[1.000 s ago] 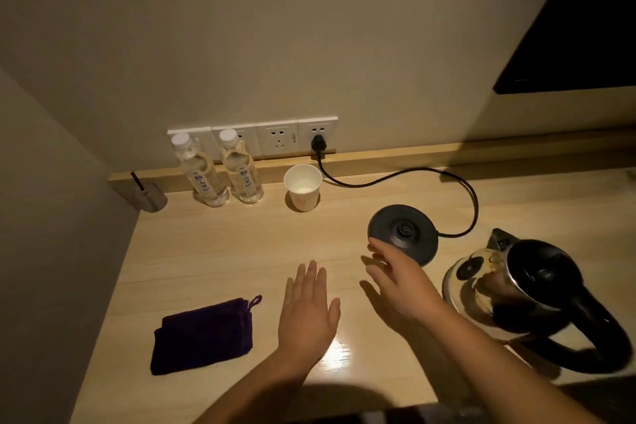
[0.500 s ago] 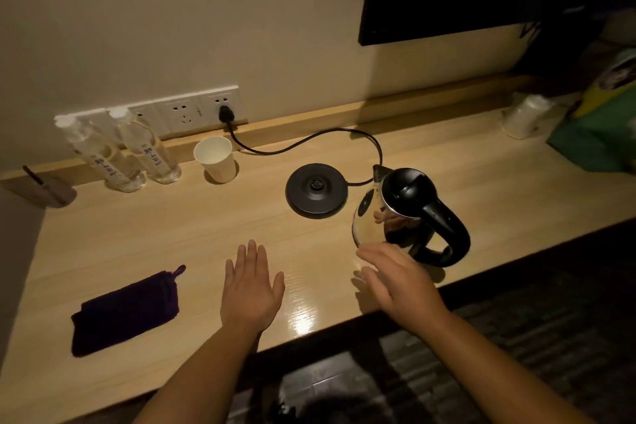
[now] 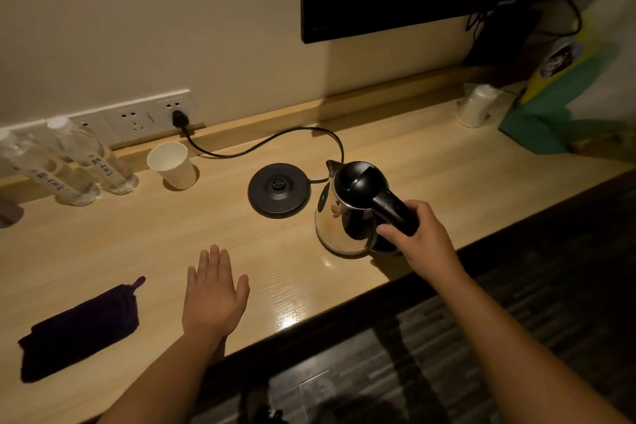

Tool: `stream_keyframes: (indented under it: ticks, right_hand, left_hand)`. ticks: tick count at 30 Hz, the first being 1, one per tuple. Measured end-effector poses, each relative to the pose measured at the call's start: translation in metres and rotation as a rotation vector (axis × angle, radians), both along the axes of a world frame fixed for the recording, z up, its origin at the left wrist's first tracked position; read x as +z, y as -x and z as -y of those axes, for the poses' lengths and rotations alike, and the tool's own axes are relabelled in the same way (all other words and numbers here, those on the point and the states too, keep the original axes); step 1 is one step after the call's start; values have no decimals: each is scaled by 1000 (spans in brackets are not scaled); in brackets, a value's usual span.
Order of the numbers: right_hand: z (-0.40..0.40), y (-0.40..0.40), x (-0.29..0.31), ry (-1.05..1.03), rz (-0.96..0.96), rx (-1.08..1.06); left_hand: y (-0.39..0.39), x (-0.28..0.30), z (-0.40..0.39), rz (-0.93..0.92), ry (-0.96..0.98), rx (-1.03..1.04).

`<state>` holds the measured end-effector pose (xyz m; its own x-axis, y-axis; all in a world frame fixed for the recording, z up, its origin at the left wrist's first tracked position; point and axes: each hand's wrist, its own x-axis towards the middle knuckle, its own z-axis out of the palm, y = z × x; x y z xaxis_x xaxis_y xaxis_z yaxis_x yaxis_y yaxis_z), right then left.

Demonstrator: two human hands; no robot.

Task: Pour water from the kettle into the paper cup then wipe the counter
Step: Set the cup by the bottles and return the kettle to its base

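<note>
Wooden counter (image 3: 430, 162), kettle (image 3: 344, 217), base (image 3: 278, 189), paper cup (image 3: 172, 165), purple cloth (image 3: 79, 327), two bottles (image 3: 93, 158)

A right hand (image 3: 421, 240) grips the black handle of a steel kettle (image 3: 347, 213) standing on a wooden counter (image 3: 430, 162) beside its base (image 3: 278, 189). The left hand (image 3: 214, 296) lies flat near a purple cloth (image 3: 81, 327); a paper cup (image 3: 171, 164) stands by 2 bottles (image 3: 89, 158).

Single head cam, wide-angle, looking forward and down from the near edge of the counter (image 3: 395, 134). Far wall (image 3: 172, 27) fills the top, floor (image 3: 516, 303) near right. Close range.
</note>
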<state>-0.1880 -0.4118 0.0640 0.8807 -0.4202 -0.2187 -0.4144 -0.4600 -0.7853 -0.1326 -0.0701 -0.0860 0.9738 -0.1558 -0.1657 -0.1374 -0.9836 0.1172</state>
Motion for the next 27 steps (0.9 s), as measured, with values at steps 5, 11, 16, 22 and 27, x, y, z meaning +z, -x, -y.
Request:
stream_keyframes:
  ticks: [5,11,16,22,27]
  right_hand:
    - [1,-1,-12,-93,12,-22]
    - [-1,-1,-13,-119,34,-54]
    - [-2,1,-16,-143,56,-75]
    - [-7,-5,-14,-163,98,-82]
    - [-23,-26,0,-179,174,-53]
  left_hand:
    - [0,-2,0,9,0,3]
    - [-1,-3,0,14,-2,9]
    - [-1,-2,0,22,13,9]
    - [1,0,1,5,8,7]
    - [1,2,0,14,35,7]
